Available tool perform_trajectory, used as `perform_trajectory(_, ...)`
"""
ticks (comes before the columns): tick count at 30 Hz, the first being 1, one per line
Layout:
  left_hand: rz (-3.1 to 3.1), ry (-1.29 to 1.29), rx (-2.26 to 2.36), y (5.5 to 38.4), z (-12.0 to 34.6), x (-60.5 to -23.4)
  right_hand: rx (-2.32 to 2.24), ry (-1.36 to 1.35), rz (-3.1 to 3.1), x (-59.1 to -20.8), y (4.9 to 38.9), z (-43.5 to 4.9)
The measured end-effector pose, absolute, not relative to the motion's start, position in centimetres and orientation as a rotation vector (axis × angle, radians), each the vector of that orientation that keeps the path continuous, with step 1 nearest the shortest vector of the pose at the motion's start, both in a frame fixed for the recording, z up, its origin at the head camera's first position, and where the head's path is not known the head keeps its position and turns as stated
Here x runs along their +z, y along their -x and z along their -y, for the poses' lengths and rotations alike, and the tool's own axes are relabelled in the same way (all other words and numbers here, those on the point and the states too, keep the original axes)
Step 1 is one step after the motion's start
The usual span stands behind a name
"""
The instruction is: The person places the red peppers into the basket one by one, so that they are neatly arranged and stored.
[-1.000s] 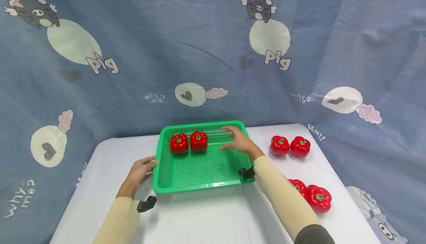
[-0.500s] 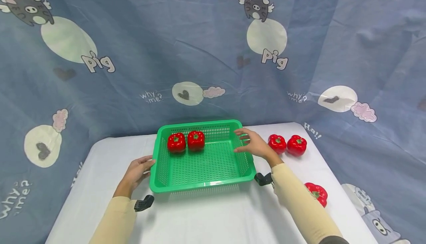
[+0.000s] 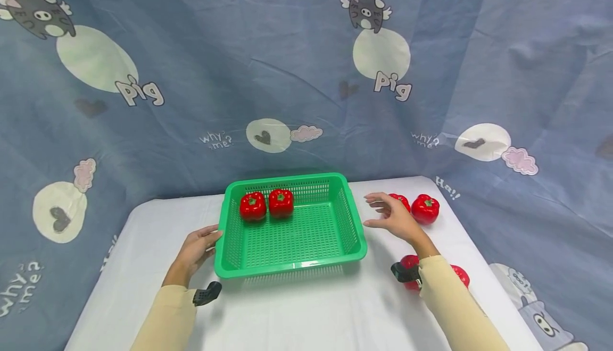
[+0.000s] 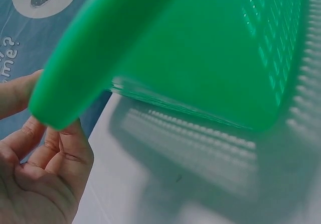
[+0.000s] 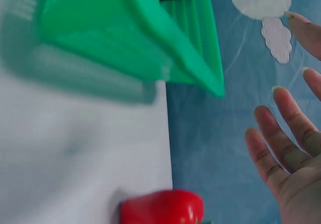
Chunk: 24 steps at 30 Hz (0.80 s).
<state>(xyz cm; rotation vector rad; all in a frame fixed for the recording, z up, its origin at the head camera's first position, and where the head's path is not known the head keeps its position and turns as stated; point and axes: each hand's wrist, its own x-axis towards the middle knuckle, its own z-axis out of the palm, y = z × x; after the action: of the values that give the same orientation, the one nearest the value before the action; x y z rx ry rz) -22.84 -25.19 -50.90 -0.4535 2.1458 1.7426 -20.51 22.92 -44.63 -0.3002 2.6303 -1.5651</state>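
Note:
A green plastic basket (image 3: 300, 239) stands on the white table, with two red bell peppers (image 3: 253, 206) (image 3: 281, 203) side by side in its back left part. At its left rim my left hand (image 3: 195, 250) holds the edge; the left wrist view shows thumb and fingers (image 4: 52, 153) around the rim (image 4: 65, 83). My right hand (image 3: 395, 218) hovers right of the basket, fingers spread and slightly bent, holding nothing. Just behind it, a red bell pepper (image 3: 399, 200) is partly hidden. In the right wrist view the fingers (image 5: 291, 148) are apart from the basket (image 5: 165, 38).
Another bell pepper (image 3: 425, 209) sits at the table's back right. Two more, a nearer pepper (image 3: 409, 261) and its neighbour (image 3: 461, 274), are partly covered by the right forearm. A blue patterned curtain (image 3: 287, 74) hangs behind the white table (image 3: 287, 314).
My right hand has moved right, from over the basket to outside its right rim, in front of the back peppers. The left hand stays at the left rim.

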Motion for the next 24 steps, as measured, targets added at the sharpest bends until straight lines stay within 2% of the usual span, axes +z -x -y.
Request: perform_trajectory(24,-2.099,0.403,1.792,22.8,25.3,-50.9,-1.333,0.231,-2.692,-46.1,14.7,-30.5)
